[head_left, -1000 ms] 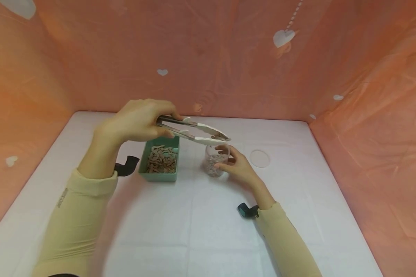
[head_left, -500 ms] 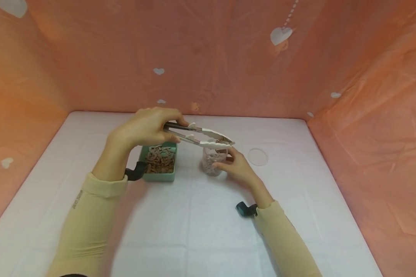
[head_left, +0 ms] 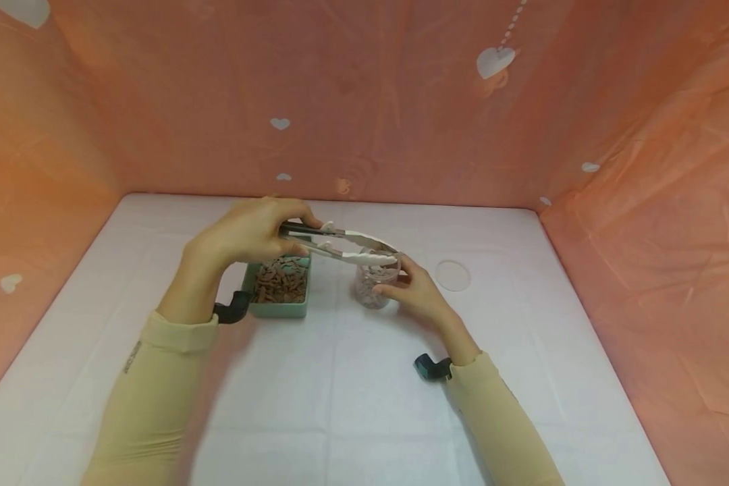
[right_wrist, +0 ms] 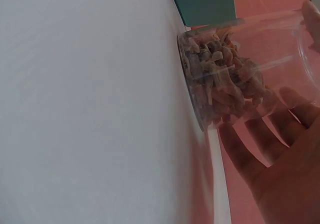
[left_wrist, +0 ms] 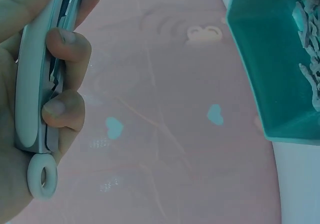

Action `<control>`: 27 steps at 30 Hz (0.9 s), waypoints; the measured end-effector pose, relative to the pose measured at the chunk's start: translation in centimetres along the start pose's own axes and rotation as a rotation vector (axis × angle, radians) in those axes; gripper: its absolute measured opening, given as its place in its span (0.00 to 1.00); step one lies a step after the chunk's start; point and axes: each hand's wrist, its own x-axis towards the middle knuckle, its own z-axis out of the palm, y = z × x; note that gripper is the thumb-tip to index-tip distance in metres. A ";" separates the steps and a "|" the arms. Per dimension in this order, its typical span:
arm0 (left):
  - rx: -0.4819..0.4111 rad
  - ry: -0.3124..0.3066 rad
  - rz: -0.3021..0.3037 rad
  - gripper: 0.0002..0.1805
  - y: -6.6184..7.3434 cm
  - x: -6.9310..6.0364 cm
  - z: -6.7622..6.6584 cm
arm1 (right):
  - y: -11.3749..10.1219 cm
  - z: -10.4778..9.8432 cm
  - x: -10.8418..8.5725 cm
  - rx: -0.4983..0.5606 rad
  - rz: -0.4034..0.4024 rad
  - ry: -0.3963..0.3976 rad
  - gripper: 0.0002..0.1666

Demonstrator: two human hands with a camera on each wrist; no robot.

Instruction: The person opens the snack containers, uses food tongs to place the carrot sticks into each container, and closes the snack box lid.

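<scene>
My left hand (head_left: 249,233) grips metal tongs (head_left: 334,251) with white tips, which lie over the mouth of a clear jar (head_left: 373,289). Curled fingers hold the tongs' handle (left_wrist: 32,84) in the left wrist view. Around the jar's right side, my right hand (head_left: 422,293) holds it upright on the table. Brownish strip-like pieces (right_wrist: 220,74) fill the jar's lower part in the right wrist view. Left of the jar stands a green container (head_left: 279,311) with many similar pieces (head_left: 279,282), partly behind my left hand. Whether the tips hold a piece cannot be told.
A thin clear round lid (head_left: 453,276) lies on the white-covered table (head_left: 340,405), right of the jar. Orange-pink sheeting (head_left: 352,101) with white hearts stands around the back and sides.
Since a second ago the tongs have come down to the jar's mouth, and pieces seen between their tips no longer show there. My left hand is lower; my right hand keeps its hold.
</scene>
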 end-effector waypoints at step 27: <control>-0.074 -0.067 -0.045 0.24 -0.4 0.0 -0.2 | -0.3 0.2 0.0 0.019 0.002 -0.021 0.44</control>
